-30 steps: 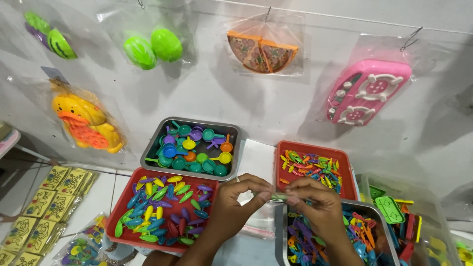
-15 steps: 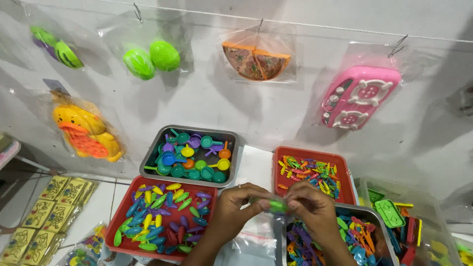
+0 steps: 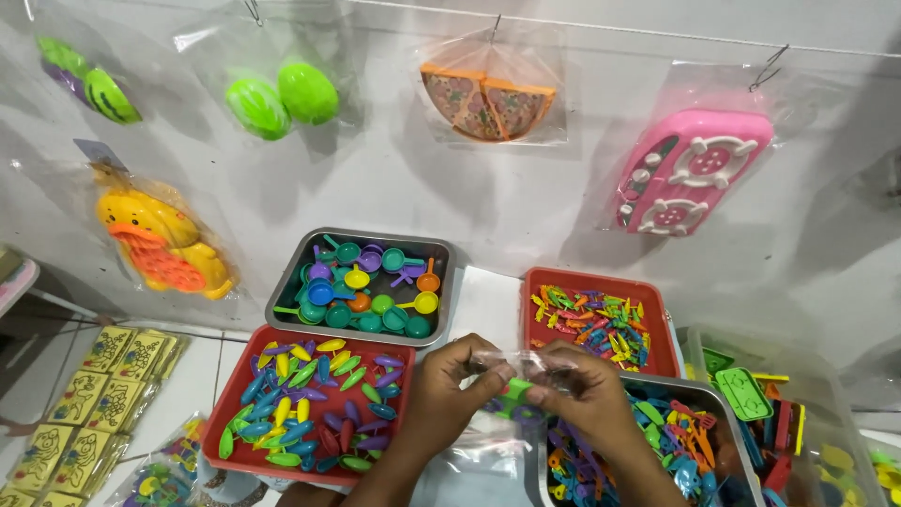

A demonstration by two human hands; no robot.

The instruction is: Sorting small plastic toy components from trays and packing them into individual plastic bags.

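Observation:
My left hand [image 3: 450, 394] and my right hand [image 3: 582, 399] meet at the lower middle. Together they pinch a small clear plastic bag [image 3: 518, 369] with a small green toy piece [image 3: 514, 391] at its mouth. Below the hands lies a stack of clear bags [image 3: 488, 441]. Under my right hand stands a metal tray [image 3: 725, 424] full of small coloured plastic toy tools. To the left of my left hand is a red tray [image 3: 236, 387] of coloured oval toy pieces.
A metal tray [image 3: 443, 252] of tiny coloured pans and a red tray [image 3: 601, 278] of small mixed pieces stand behind. A clear tub [image 3: 831, 399] of green parts is at the right. Bagged toys hang on the wall: a pink stove [image 3: 690, 169], pizza slices [image 3: 488, 99], green fruits [image 3: 282, 94], a yellow duck [image 3: 160, 239]. Yellow packets [image 3: 84, 394] lie at the left.
The green piece has gone from between my fingertips down toward the mouth of the clear bag, which both hands now hold spread. The camera has shifted slightly.

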